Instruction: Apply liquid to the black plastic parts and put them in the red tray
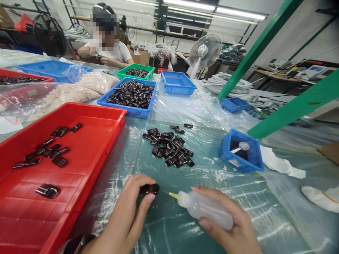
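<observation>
One black part in left hand

From my remote feed I see a pale wall, bright ceiling tubes and shelving spanning the back, with a white fan before it. Two green beams (both slanting in my view) cross the right side, near a side table bearing equipment.

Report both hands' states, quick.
Left hand: closed, pinching a glossy black plastic piece between thumb and fingers.
Right hand: closed around a translucent squeeze bottle, its yellowish tip toward the piece.
</observation>
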Available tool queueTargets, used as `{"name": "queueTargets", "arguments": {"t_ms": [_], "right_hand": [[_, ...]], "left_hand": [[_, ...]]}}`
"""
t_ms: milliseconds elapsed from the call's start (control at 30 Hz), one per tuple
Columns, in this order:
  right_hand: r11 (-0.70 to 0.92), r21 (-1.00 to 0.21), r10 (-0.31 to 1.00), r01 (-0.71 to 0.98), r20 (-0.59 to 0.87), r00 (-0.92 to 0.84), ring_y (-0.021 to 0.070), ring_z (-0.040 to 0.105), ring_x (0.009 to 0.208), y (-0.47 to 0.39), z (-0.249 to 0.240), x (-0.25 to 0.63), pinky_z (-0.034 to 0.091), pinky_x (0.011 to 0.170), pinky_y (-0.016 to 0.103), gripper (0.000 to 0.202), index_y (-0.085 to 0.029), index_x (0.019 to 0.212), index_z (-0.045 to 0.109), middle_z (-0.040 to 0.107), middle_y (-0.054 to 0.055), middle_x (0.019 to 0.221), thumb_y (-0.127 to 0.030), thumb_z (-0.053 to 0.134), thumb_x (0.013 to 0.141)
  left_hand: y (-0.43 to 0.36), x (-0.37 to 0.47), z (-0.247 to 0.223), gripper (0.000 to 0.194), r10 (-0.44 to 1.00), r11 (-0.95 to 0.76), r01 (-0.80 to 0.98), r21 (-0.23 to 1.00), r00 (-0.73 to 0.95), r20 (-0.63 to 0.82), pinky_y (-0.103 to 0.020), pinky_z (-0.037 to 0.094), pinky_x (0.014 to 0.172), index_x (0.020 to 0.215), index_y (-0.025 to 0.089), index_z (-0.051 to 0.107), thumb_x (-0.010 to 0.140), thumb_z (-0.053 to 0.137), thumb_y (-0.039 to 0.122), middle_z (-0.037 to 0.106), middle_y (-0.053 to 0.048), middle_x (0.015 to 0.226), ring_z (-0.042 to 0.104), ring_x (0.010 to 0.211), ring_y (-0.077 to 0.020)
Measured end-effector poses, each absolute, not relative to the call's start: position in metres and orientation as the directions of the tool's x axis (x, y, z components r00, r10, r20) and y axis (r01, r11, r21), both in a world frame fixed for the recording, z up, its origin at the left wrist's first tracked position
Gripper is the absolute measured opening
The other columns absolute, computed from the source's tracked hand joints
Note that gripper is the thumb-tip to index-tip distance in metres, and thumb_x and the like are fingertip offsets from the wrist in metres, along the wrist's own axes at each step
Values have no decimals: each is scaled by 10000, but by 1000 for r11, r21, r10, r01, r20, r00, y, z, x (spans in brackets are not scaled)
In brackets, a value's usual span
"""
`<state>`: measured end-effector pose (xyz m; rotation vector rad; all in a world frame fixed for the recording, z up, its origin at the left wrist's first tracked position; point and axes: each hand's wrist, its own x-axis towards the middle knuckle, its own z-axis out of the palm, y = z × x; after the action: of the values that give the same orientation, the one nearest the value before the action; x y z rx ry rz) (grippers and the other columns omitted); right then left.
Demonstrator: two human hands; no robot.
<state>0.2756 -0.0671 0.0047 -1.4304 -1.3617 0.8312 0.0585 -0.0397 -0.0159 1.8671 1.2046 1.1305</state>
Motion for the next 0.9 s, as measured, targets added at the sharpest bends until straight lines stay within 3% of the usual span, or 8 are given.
{"name": "queueTargets", "arguments": {"t_ms": [133, 267, 500, 633, 900], "right_hand": [[134, -918, 972, 374, 195, 132, 245, 704, 681, -69, 2, 275, 565, 578, 320, 286, -399, 942, 777, 791, 8, 892, -361, 807, 659], [141, -890, 964, 434, 224, 145, 243, 693, 656, -70, 0, 277, 576, 638, 351, 286, -388, 926, 782, 791, 14, 864, -358, 813, 643], [179, -881, 971, 439, 231, 68, 237, 709, 689, -69, 0, 278, 560, 598, 319, 348, -465, 970, 753, 789, -31, 878, -354, 821, 648], [204, -882, 969, 424, 243, 38, 241, 718, 721, -69, 3, 279, 563, 620, 322, 345, -506, 991, 738, 784, -44, 884, -448, 816, 661], [207, -889, 977, 409, 213, -32, 238, 668, 592, -66, 14, 278, 510, 518, 336, 312, -563, 1014, 708, 756, -34, 727, -554, 752, 705]], "left_hand": [[-42, 60, -17, 229, 918, -395, 374, 839, 196, 345, -335, 452, 833, 1155, 267, 464, 1036, 313, 393, 564, -64, 1038, 549, 979, -215], [-40, 53, -16, 211, 884, -460, 396, 795, 290, 367, -322, 466, 870, 1180, 270, 444, 1040, 307, 349, 570, -67, 1067, 551, 1040, -211], [-43, 52, -16, 225, 848, -520, 394, 758, 344, 402, -270, 413, 901, 1182, 259, 452, 1049, 289, 340, 560, -47, 1088, 538, 1042, -174], [-45, 56, -16, 232, 839, -529, 355, 771, 354, 412, -273, 397, 885, 1163, 247, 467, 1050, 290, 347, 559, -38, 1062, 532, 1012, -170], [-45, 52, -16, 212, 789, -593, 321, 738, 414, 454, -272, 407, 868, 1153, 220, 465, 1053, 303, 313, 576, -41, 1023, 553, 971, -164]]}}
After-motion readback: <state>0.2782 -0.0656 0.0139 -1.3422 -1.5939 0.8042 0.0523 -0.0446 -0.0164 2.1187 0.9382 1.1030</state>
